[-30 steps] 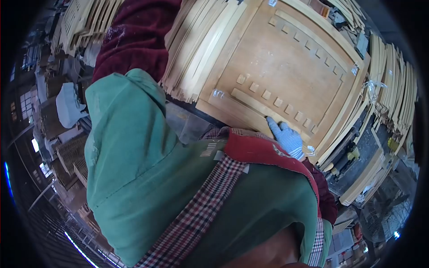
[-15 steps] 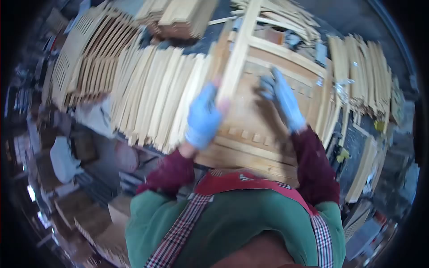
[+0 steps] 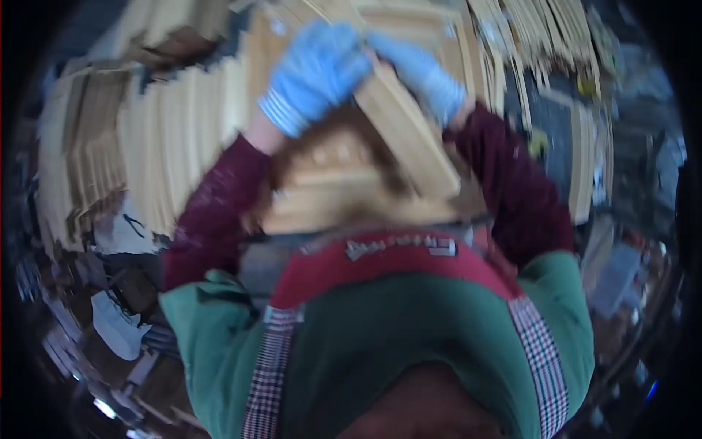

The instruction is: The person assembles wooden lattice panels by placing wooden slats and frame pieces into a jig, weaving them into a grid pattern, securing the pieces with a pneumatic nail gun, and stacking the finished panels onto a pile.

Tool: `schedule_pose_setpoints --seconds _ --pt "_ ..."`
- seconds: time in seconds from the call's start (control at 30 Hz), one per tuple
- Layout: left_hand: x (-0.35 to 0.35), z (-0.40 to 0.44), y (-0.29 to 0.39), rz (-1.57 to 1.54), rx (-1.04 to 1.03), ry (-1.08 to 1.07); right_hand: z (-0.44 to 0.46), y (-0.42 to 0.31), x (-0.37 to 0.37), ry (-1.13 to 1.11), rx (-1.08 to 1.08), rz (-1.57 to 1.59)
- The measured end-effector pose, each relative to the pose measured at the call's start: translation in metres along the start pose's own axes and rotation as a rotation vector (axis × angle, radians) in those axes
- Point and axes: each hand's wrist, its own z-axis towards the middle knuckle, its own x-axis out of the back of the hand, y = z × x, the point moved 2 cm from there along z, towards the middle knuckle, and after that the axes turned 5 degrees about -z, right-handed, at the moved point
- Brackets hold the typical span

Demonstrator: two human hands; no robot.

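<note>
A pale wooden slat [image 3: 409, 135] slants across in front of me, its near end low and to the right. My left hand [image 3: 314, 77], in a light-blue glove, is closed on its upper part. On the far right side, my right hand [image 3: 423, 77], also gloved in blue, is wrapped round the same slat. Both hands sit close together, and their fingertips are partly hidden and blurred. Under the slat lies a wooden board [image 3: 307, 212] with small blocks [image 3: 333, 154] in a row, shaded by my arms.
Upright wooden slats [image 3: 183, 121] stand in a long row to the left, with slotted wooden pieces [image 3: 91, 146] beyond them. More thin strips [image 3: 537, 36] are bunched at the back right. A few boards [image 3: 583, 164] lean at the right.
My right hand, open over the board before, has come to the slat beside my left hand. The slat has swung to slant down to the right, and the view has shifted.
</note>
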Motion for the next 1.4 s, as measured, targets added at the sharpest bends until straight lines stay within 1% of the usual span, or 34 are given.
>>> schedule_pose_setpoints --seconds 0.03,0.07,0.13,0.2,0.23,0.27,0.3,0.33,0.37,0.4,0.47,0.5,0.53,0.57,0.6,0.63,0.67,0.7,0.77,0.8,0.83,0.93,0.97,1.07,1.1,1.2,1.23,1.33,1.4 --pt "0.001 0.006 0.005 -0.042 0.007 -0.042 -0.006 0.003 0.011 -0.126 -0.06 0.022" --pt "-0.005 0.011 0.002 -0.048 -0.003 -0.069 0.003 0.019 0.024 -0.05 0.006 -0.139" --pt "-0.046 0.016 0.005 -0.114 -0.092 0.239 -0.012 0.021 0.023 -0.18 0.155 0.024" --pt "-0.048 0.022 0.011 -0.166 -0.133 0.193 -0.029 0.02 0.018 -0.044 0.036 0.211" --pt "-0.022 0.034 0.019 -0.196 -0.127 -0.007 -0.031 0.019 0.018 0.019 -0.017 0.301" --pt "-0.008 0.042 0.021 -0.225 -0.118 -0.207 -0.028 0.018 0.026 -0.055 0.171 0.094" --pt "-0.007 0.042 0.017 -0.188 -0.185 -0.208 -0.025 0.019 0.042 -0.131 0.356 -0.112" --pt "-0.006 0.041 0.013 -0.113 -0.181 -0.217 -0.028 0.009 0.045 -0.21 0.542 -0.319" --pt "-0.004 0.039 0.007 -0.035 -0.176 -0.226 -0.036 0.005 0.055 -0.103 0.048 -0.234" --pt "-0.002 0.035 0.001 0.044 -0.173 -0.234 -0.031 0.006 0.068 0.118 -0.081 -0.143" --pt "0.005 0.009 -0.011 -0.124 0.163 -0.458 -0.037 0.002 0.097 0.207 0.138 0.202" --pt "0.01 -0.006 -0.012 -0.216 0.323 -0.564 -0.04 0.012 0.13 0.479 0.459 -0.335" --pt "0.019 -0.022 -0.001 -0.24 0.489 -0.695 -0.033 0.024 0.168 0.411 0.253 -0.193" --pt "0.018 -0.057 0.008 -0.408 0.508 -0.612 -0.036 0.035 0.186 0.466 0.256 -0.179" --pt "0.023 -0.068 0.028 -0.564 0.687 -0.637 -0.035 0.042 0.196 0.515 0.259 -0.165" --pt "0.023 -0.059 0.044 -0.745 1.045 -0.995 -0.044 0.038 0.182 0.52 0.236 -0.24" --pt "0.016 -0.079 0.068 -0.756 1.147 -0.995 -0.052 0.036 0.165 0.526 0.212 -0.312" --pt "0.021 -0.083 0.086 -0.767 1.1 -0.959 -0.048 0.05 0.165 0.596 0.18 -0.426" --pt "0.013 -0.104 0.119 -0.729 1.055 -0.752 -0.04 0.079 0.172 0.697 0.249 -0.773" --pt "0.011 -0.109 0.128 -0.708 1.034 -0.644 -0.04 0.081 0.162 0.691 0.244 -0.754" --pt "0.012 -0.107 0.13 -0.71 1.041 -0.743 -0.039 0.09 0.163 0.737 0.239 -0.76" --pt "0.016 -0.114 0.133 -0.695 0.992 -0.708 -0.037 0.101 0.162 0.811 0.222 -0.98" --pt "0.017 -0.117 0.133 -0.686 0.979 -0.719 -0.039 0.102 0.159 0.769 0.129 -0.887" --pt "0.016 -0.121 0.135 -0.66 0.947 -0.748 -0.045 0.111 0.152 0.742 0.091 -0.816" --pt "0.015 -0.12 0.136 -0.649 0.947 -0.758 -0.043 0.123 0.165 0.762 0.15 -0.947" --pt "0.013 -0.121 0.139 -0.612 0.949 -0.753 -0.04 0.102 0.157 0.648 -0.064 -0.999" --pt "0.012 -0.122 0.139 -0.596 0.951 -0.744 -0.035 0.107 0.16 0.627 -0.025 -1.114" --pt "0.01 -0.125 0.142 -0.553 0.937 -0.779 -0.026 0.117 0.165 0.563 -0.1 -1.096" --pt "0.009 -0.127 0.143 -0.555 0.926 -0.775 -0.023 0.118 0.155 0.519 -0.289 -1.289"
